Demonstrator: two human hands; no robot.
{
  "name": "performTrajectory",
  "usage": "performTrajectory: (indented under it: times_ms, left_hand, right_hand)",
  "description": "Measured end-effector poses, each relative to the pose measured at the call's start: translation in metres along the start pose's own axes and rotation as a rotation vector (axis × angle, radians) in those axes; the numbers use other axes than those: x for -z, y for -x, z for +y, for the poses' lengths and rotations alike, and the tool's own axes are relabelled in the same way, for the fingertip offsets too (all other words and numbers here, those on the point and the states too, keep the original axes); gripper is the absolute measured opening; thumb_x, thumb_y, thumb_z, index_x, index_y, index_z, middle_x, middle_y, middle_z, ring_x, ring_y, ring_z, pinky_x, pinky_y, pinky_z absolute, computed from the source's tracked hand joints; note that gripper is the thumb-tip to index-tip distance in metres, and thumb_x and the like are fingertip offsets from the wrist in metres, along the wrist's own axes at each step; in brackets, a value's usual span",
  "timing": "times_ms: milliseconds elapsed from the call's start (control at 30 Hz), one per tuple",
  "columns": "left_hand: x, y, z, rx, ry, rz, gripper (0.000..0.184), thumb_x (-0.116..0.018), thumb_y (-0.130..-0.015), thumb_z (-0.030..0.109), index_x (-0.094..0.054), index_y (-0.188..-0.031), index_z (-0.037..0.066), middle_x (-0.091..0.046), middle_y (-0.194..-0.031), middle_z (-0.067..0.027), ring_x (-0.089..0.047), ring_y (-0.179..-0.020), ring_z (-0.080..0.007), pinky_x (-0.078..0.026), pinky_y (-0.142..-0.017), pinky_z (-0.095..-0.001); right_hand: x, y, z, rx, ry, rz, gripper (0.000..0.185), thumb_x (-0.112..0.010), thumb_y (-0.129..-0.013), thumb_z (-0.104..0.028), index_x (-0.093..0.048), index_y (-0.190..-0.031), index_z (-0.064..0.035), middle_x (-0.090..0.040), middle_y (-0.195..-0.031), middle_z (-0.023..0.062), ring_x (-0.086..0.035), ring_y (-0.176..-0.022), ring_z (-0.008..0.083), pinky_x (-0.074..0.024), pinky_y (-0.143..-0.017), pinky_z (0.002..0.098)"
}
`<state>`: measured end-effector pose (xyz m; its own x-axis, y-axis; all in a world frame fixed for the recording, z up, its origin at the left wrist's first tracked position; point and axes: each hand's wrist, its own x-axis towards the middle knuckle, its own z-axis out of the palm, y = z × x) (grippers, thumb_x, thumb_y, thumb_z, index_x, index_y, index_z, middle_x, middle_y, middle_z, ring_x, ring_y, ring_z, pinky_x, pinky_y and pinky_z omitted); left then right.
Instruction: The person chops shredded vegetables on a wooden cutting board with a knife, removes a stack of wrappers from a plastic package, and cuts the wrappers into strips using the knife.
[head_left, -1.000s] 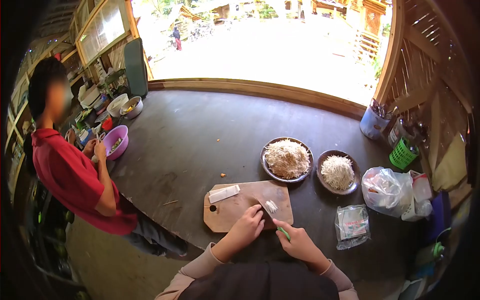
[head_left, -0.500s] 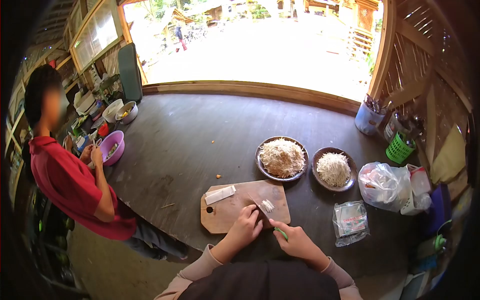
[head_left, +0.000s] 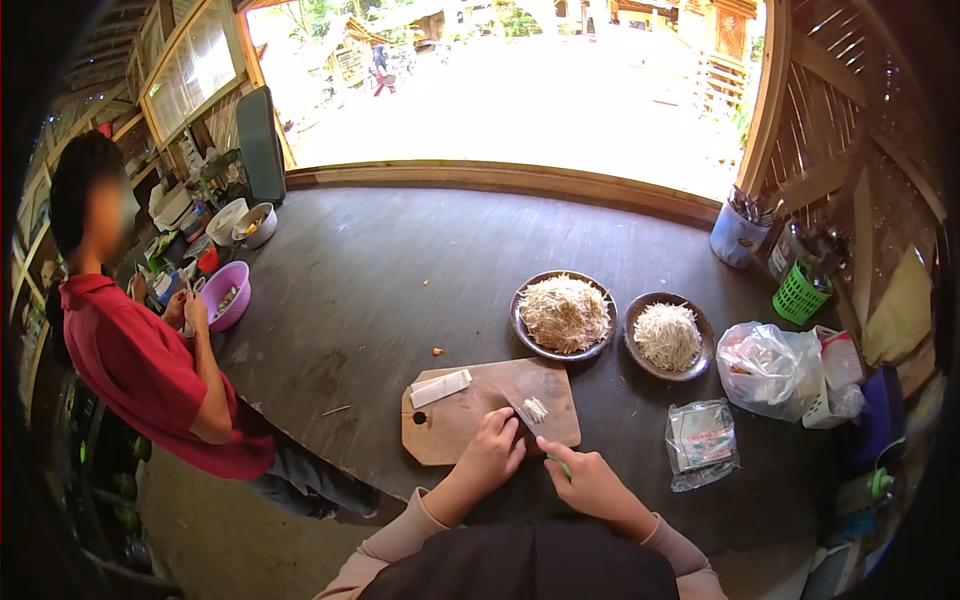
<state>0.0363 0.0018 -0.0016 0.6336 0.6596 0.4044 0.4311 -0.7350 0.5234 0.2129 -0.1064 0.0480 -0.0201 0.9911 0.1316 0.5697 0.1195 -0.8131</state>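
My right hand (head_left: 586, 480) is wrapped round the green handle of a knife (head_left: 559, 462), whose blade lies over the wooden cutting board (head_left: 465, 448). Close beside the blade, my left hand (head_left: 490, 448) rests on the board with its fingers curled. What sits under those fingers is hidden. Thin white strips (head_left: 537, 410) lie just right of the blade. At the board's upper left are flat white slabs (head_left: 440, 388). Beyond the board stand two dark plates heaped with pale shreds, a larger heap (head_left: 565, 315) and a smaller heap (head_left: 668, 337).
A clear plastic packet (head_left: 702, 445) and a knotted plastic bag (head_left: 768, 368) lie to the right. Further back are a green basket (head_left: 801, 293) and a blue utensil bucket (head_left: 738, 240). At left, a person in a red shirt (head_left: 150, 370) works by a purple bowl (head_left: 232, 300).
Both my hands stay at nearly the same spot, and the knife has shifted only slightly. Outside, a distant figure has moved to the right.
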Motion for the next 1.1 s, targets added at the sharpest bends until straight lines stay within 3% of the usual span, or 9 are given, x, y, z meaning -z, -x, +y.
performTrajectory:
  times_ms: [500,733,800,1100]
  left_hand:
    - [0.000,0.000,0.001,0.000,0.012,-0.010,0.034,-0.067,-0.086,0.014,-0.060,-0.109,-0.010,-0.053,-0.125,-0.0272,-0.051,-0.118,-0.0431,-0.044,-0.102,-0.0464]
    - [0.002,-0.001,0.004,0.008,0.041,0.013,0.033,-0.069,-0.084,0.013,-0.061,-0.109,-0.008,-0.054,-0.123,-0.0252,-0.052,-0.116,-0.0433,-0.045,-0.100,-0.0468]
    - [0.007,-0.002,0.009,0.028,0.042,-0.011,0.033,-0.069,-0.084,0.013,-0.062,-0.108,-0.008,-0.054,-0.122,-0.0252,-0.052,-0.115,-0.0429,-0.045,-0.100,-0.0468]
    - [0.007,0.000,0.010,0.026,-0.030,-0.012,0.031,-0.069,-0.085,0.017,-0.064,-0.103,-0.008,-0.056,-0.119,-0.0245,-0.054,-0.112,-0.0410,-0.046,-0.097,-0.0455]
  right_hand:
    - [0.002,-0.007,-0.007,-0.046,0.007,-0.004,0.036,-0.061,-0.093,-0.009,-0.061,-0.128,-0.0083,-0.065,-0.083,0.0287,-0.065,-0.072,0.0438,-0.0529,-0.065,0.0445]
    - [-0.005,-0.005,0.007,0.003,-0.010,0.032,0.034,-0.062,-0.093,-0.010,-0.062,-0.127,-0.0080,-0.065,-0.083,0.0283,-0.065,-0.074,0.0453,-0.0527,-0.065,0.0463]
    - [-0.009,-0.008,0.011,0.081,0.049,0.070,0.037,-0.061,-0.092,-0.010,-0.060,-0.129,-0.0076,-0.064,-0.075,0.0264,-0.065,-0.067,0.0430,-0.0517,-0.061,0.0480]
    - [-0.005,-0.007,0.008,0.006,0.016,0.014,0.034,-0.061,-0.094,-0.012,-0.061,-0.127,-0.0083,-0.065,-0.083,0.0288,-0.065,-0.072,0.0450,-0.0530,-0.065,0.0457]
